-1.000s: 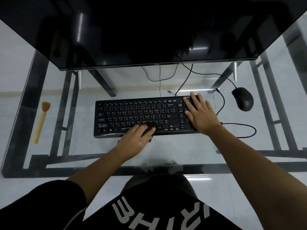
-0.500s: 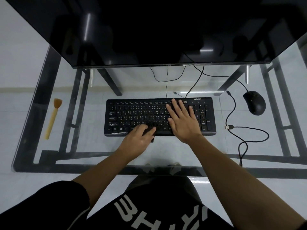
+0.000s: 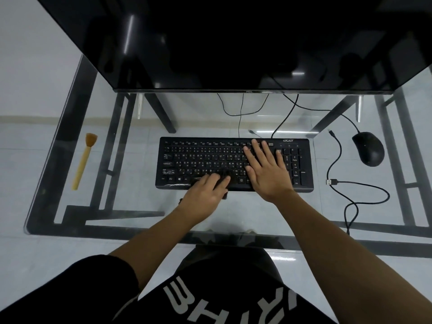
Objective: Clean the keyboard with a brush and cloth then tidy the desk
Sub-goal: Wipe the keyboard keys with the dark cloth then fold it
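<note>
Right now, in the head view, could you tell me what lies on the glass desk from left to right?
brush → keyboard → loose USB cable → mouse.

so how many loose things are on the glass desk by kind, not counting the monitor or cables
keyboard: 1
mouse: 1
brush: 1
dark cloth, mostly hidden under the left hand: 1
total: 4
</note>
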